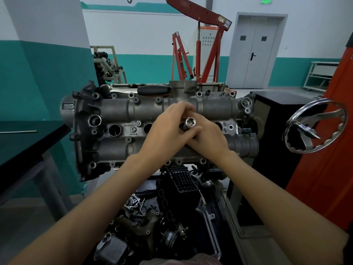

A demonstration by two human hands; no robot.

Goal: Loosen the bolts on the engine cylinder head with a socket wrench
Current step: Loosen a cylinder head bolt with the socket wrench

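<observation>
The grey engine cylinder head (118,111) stands tilted toward me on a stand, with several bolts around its cover. A shiny socket (190,122) shows its open end toward me, held between both hands in front of the head's middle. My left hand (168,129) grips it from the left, my right hand (206,134) from the right and below. What the socket is mounted on is hidden by my fingers. A ratchet wrench with a black handle (152,90) lies along the head's far top edge.
A chrome handwheel (315,127) juts out at the right beside an orange stand (324,169). A dark table (28,142) is at the left. Black engine parts (162,217) lie below the head. Red engine hoists (206,54) stand behind.
</observation>
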